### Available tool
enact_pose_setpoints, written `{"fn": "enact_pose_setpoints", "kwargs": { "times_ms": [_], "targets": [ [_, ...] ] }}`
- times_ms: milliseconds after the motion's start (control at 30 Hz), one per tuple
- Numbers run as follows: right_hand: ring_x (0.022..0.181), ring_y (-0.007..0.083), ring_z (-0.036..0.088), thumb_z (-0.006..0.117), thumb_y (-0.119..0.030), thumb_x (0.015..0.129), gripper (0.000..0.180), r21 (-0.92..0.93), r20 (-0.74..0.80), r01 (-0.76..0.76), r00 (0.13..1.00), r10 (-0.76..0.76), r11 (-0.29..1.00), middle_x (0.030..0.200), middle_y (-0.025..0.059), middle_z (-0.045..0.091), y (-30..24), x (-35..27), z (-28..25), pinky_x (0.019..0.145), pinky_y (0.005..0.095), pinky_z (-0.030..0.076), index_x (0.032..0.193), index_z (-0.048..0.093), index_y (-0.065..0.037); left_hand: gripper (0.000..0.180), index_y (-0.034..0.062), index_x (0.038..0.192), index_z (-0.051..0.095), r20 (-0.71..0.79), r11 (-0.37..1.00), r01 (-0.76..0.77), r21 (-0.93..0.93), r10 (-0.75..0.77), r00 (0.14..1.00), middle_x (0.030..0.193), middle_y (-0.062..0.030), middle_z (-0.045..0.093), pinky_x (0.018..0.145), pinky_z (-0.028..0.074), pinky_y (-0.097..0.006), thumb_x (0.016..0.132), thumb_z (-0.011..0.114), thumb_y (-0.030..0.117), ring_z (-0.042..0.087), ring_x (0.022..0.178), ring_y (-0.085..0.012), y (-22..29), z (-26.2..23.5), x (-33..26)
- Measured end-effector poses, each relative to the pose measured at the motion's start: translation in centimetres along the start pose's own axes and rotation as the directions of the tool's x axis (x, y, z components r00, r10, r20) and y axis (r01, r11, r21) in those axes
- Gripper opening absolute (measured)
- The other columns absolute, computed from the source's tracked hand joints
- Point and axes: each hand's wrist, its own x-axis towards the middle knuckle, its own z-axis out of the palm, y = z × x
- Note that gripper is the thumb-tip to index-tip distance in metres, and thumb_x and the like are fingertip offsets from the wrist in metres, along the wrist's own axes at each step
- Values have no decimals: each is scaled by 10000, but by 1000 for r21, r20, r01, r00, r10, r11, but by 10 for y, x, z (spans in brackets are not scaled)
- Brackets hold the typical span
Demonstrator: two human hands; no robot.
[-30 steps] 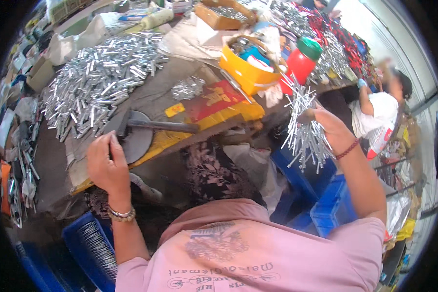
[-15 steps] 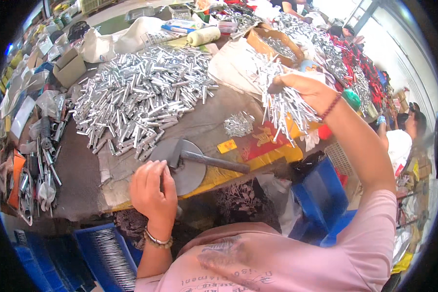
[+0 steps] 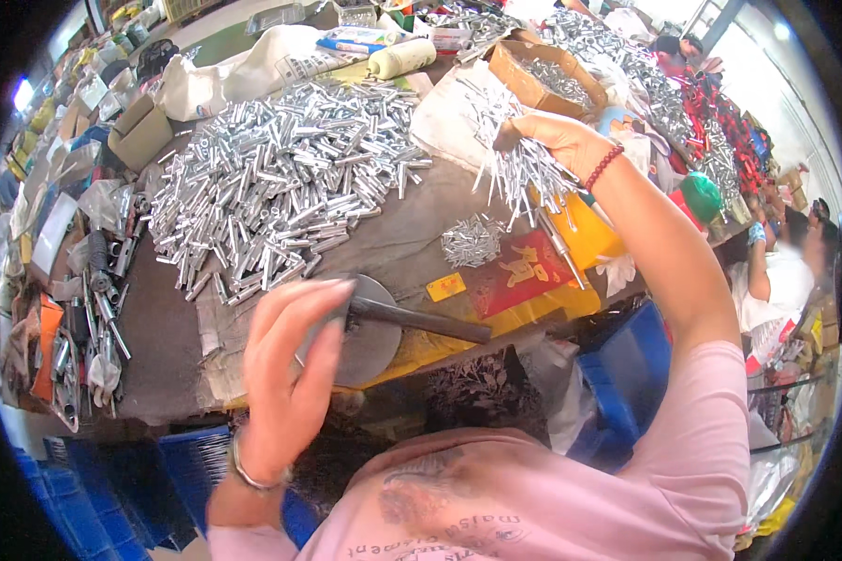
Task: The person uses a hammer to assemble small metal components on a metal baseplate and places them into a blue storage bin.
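My right hand [image 3: 571, 148] is closed around a bunch of thin silver metal rods [image 3: 507, 178], fanned out below and beside the fingers, above the far right part of the table. The palm side and exact grip are hidden. My left hand [image 3: 290, 360], slightly blurred, is raised with thumb and fingers apart and nothing in it. It partly covers a hammer [image 3: 430, 323] lying on a round grey metal plate [image 3: 370, 351] at the table's near edge. Close to the rods are a small pile of short metal pins [image 3: 471, 240] and a red envelope [image 3: 524, 276].
A large heap of short metal tubes [image 3: 281, 178] covers the table's left middle. Behind my right hand stands a cardboard box of metal parts [image 3: 543, 79]. Blue bins [image 3: 627, 360] are below the table edge. Another person [image 3: 767, 280] is at the right.
My right hand and the rods have moved away from me and left, uncovering more of the red envelope and a longer rod. My left hand has lifted and its fingers have spread.
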Motion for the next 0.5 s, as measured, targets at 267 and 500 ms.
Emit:
{"fn": "enact_pose_setpoints", "kwargs": {
  "times_ms": [267, 500],
  "targets": [
    [1000, 201, 782, 723, -107, 1032, 230, -11, -10, 76, 997, -76, 997, 1126, 120, 807, 6, 19, 2, 900, 350, 653, 1224, 741, 19, 329, 42, 1302, 713, 486, 939, -288, -189, 344, 804, 1259, -194, 676, 1097, 499, -465, 973, 687, 42, 626, 1242, -389, -35, 135, 112],
    [889, 231, 796, 729, -94, 1035, 238, 0, -63, 108, 992, -108, 994, 1061, 151, 800, 3, 17, 7, 806, 392, 695, 1243, 714, 19, 348, 55, 1235, 741, 466, 914, -403, -42, 375, 802, 1186, -202, 664, 1025, 510, -504, 944, 778, 242, 626, 1173, -411, -41, 195, 145]
  ]
}}
